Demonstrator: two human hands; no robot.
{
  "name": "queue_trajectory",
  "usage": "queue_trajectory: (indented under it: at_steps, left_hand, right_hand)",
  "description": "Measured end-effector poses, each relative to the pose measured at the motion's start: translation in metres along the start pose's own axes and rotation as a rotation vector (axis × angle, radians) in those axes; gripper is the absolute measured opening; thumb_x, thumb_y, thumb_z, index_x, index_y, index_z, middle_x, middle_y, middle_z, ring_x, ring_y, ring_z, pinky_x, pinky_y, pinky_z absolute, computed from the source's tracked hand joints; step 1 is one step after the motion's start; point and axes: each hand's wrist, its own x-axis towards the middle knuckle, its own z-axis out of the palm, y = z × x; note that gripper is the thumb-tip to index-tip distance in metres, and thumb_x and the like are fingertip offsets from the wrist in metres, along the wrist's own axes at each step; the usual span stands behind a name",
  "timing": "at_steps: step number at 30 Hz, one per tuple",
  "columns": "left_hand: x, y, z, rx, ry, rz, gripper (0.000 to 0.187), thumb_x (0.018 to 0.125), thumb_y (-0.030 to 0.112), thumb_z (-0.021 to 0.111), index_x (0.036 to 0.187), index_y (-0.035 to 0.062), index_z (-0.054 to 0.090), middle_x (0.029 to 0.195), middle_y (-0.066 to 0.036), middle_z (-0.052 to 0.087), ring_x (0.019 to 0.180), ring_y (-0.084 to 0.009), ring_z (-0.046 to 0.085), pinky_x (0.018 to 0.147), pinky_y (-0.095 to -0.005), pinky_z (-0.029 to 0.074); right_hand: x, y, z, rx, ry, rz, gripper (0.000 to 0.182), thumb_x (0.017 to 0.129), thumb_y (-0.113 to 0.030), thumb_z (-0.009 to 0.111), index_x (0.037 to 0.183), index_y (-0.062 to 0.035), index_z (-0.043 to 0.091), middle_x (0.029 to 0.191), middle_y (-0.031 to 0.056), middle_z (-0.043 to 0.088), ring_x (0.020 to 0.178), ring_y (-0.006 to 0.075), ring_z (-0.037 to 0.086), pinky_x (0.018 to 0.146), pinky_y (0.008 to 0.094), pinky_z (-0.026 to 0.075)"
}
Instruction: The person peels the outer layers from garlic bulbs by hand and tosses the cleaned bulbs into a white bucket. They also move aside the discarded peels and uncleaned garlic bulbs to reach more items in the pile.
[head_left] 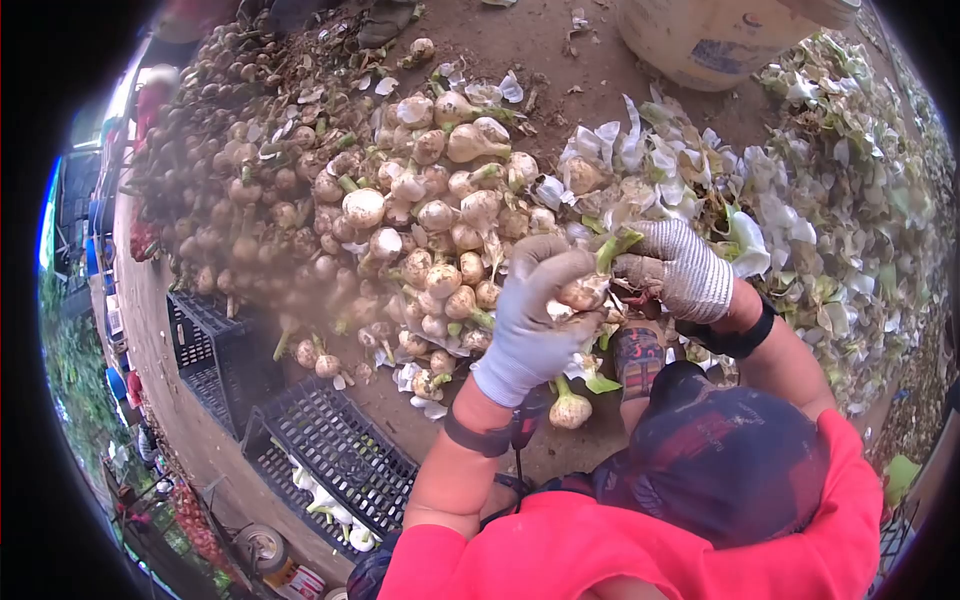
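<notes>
My left hand [530,320], in a pale grey glove, is closed around a small white onion [585,292] with a green stem [615,245]. My right hand [675,268], in a striped knit glove, pinches the same onion at its top, close to the stem. Both hands hover over the near edge of a big pile of unpeeled onions [400,220] on the dirt ground. One loose onion [570,408] lies just below my left wrist.
A heap of white skins and green trimmings [820,180] fills the right side. Two black plastic crates [330,450] [210,350] sit at lower left, the nearer one with a few peeled onions. A pale bucket [720,40] stands at the top. My patterned shoe [638,355] is below the hands.
</notes>
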Motion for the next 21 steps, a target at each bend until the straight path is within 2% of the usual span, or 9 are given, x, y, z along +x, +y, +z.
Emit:
queue_trajectory:
  at_steps: [3,5,8,13,16,17,19,20,21]
  left_hand:
    - [0.002,0.015,-0.013,-0.850,-0.008,-0.551,0.054,0.066,-0.007,0.073,0.115,0.0060,0.056,0.119,-0.008,0.048,0.108,-0.0176,0.053,0.092,-0.0299,0.046]
    - [0.002,0.004,-0.019,-1.042,-0.031,-0.580,0.054,0.067,-0.005,0.074,0.117,0.0053,0.055,0.121,-0.007,0.047,0.110,-0.0165,0.053,0.091,-0.0303,0.049]
    - [0.007,0.006,-0.013,-0.206,-0.063,-0.264,0.052,0.067,-0.004,0.073,0.115,0.0036,0.056,0.114,-0.006,0.050,0.106,-0.0184,0.053,0.089,-0.0291,0.048]
    - [0.010,0.019,-0.009,0.353,-0.141,0.046,0.056,0.067,-0.006,0.071,0.119,0.0072,0.055,0.109,-0.008,0.052,0.097,-0.0162,0.055,0.081,-0.0293,0.047]
    - [0.008,0.014,0.006,-1.029,0.022,-0.698,0.040,0.090,0.039,0.052,0.119,0.0114,0.052,0.095,-0.007,0.059,0.074,-0.0147,0.057,0.058,-0.0286,0.046]
    - [0.004,0.011,0.009,-1.027,0.024,-0.694,0.040,0.090,0.039,0.052,0.119,0.0114,0.052,0.095,-0.007,0.059,0.074,-0.0147,0.057,0.058,-0.0286,0.046]
    - [0.004,0.004,0.018,-1.350,0.154,-1.126,0.055,0.093,0.059,0.033,0.108,0.0102,0.054,0.086,-0.003,0.060,0.060,-0.0129,0.053,0.047,-0.0263,0.039]
    - [0.012,0.018,0.027,-0.846,0.232,-1.063,0.058,0.094,0.062,0.027,0.100,0.0116,0.054,0.078,-0.001,0.060,0.053,-0.0123,0.050,0.044,-0.0244,0.039]
    - [-0.008,-0.010,0.025,-0.733,0.226,-0.860,0.037,0.097,0.040,0.043,0.108,0.0062,0.055,0.075,-0.003,0.060,0.059,-0.0111,0.054,0.049,-0.0252,0.044]
  right_hand:
    - [-0.001,0.001,-0.001,0.073,-0.042,-0.097,0.020,0.091,-0.016,0.055,0.100,0.0001,0.064,0.070,0.0018,0.062,0.060,0.0073,0.056,0.051,0.0234,0.046]
    - [-0.002,-0.003,-0.006,0.037,-0.091,-0.160,0.022,0.090,-0.019,0.057,0.101,-0.0011,0.064,0.074,0.0021,0.063,0.061,0.0071,0.056,0.050,0.0230,0.046]
    - [-0.002,-0.011,0.000,0.428,-0.036,0.193,0.023,0.085,-0.023,0.063,0.094,-0.0027,0.065,0.067,0.0004,0.060,0.055,0.0069,0.054,0.045,0.0214,0.042]
    - [-0.001,0.009,0.010,0.499,0.080,0.240,0.014,0.082,-0.016,0.063,0.081,-0.0021,0.063,0.057,-0.0016,0.053,0.045,0.0059,0.047,0.040,0.0213,0.034]
    - [-0.003,0.016,0.010,0.345,0.042,-0.066,0.011,0.081,-0.013,0.061,0.082,-0.0031,0.064,0.059,-0.0024,0.054,0.049,0.0054,0.047,0.042,0.0204,0.035]
    - [-0.001,0.021,0.011,0.153,0.058,-0.275,0.011,0.081,-0.012,0.060,0.083,-0.0030,0.064,0.062,-0.0020,0.056,0.052,0.0049,0.048,0.042,0.0203,0.035]
    - [-0.007,0.024,0.011,1.067,-0.057,0.282,0.015,0.081,-0.008,0.057,0.092,-0.0019,0.066,0.076,0.0001,0.062,0.062,0.0045,0.053,0.047,0.0205,0.039]
    - [-0.005,0.026,0.015,0.757,0.049,0.099,0.021,0.081,-0.006,0.057,0.099,-0.0008,0.064,0.081,0.0007,0.064,0.064,0.0054,0.055,0.052,0.0202,0.042]
    - [-0.003,0.028,0.019,0.426,0.199,-0.034,0.028,0.080,-0.003,0.057,0.107,0.0003,0.063,0.086,0.0014,0.066,0.066,0.0062,0.057,0.058,0.0200,0.045]
